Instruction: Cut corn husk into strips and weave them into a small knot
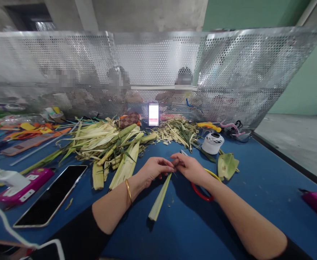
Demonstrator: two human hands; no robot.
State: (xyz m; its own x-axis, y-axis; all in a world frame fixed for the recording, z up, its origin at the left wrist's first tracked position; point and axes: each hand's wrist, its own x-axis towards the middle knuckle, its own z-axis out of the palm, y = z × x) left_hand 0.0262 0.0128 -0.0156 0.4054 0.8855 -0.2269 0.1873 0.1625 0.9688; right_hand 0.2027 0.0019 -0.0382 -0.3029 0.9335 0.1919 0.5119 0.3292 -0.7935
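My left hand (157, 169) is closed in a pinch at the upper end of a narrow pale-green husk strip (160, 198), whose wider end hangs toward me above the blue table. Close against it, fingertips nearly touching, my right hand (189, 169) is pinched too; what lies between its fingers is too small to make out. A thin thread-like end shows just below the fingertips. Scissors with red and yellow handles (205, 196) lie partly hidden under my right forearm. Beyond that hand stands a spool of white thread (212, 143), near a cut husk piece (227, 166).
A pile of husks (107, 144) and shredded scraps (178, 131) spread across the back. On the left lie a black-screened phone (51, 195) and a magenta power strip (25, 186) with a white cable. A perforated metal screen (153, 54) closes the far side; people sit behind it.
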